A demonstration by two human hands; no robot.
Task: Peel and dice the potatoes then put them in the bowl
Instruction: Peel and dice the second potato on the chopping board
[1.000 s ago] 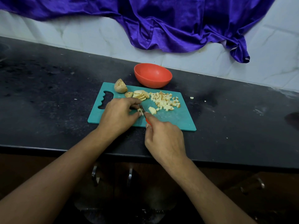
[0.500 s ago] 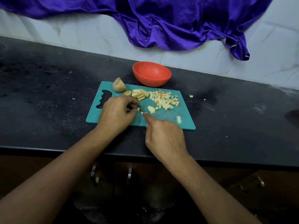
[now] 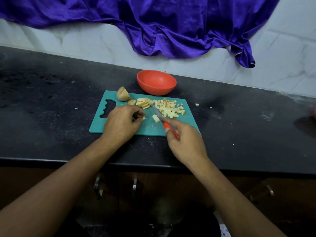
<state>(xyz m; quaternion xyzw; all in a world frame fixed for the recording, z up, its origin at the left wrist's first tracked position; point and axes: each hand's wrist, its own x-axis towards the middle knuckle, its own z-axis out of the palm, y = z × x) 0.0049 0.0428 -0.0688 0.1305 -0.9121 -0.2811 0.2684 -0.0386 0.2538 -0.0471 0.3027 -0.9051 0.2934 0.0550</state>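
Observation:
A teal cutting board (image 3: pixel 148 129) lies on the black counter. On it are a potato chunk with skin (image 3: pixel 122 96), a fan of potato slices (image 3: pixel 144 102) and a pile of diced potato (image 3: pixel 170 108). My left hand (image 3: pixel 122 124) pinches a small potato piece (image 3: pixel 143 118) at its fingertips. My right hand (image 3: pixel 185 142) grips the red handle of a knife (image 3: pixel 159 117), whose blade points up-left beside a loose potato piece (image 3: pixel 156 118). An orange bowl (image 3: pixel 156 82) stands empty just behind the board.
A purple cloth (image 3: pixel 171 26) hangs over the white tiled wall behind the counter. Two potato crumbs (image 3: pixel 197 104) lie on the counter right of the board. Cabinet handles (image 3: pixel 97 185) show below the counter edge (image 3: pixel 68 161).
My right hand has drawn back to the right and lifted the knife, so the blade now shows. My left hand has pulled slightly left with its small piece.

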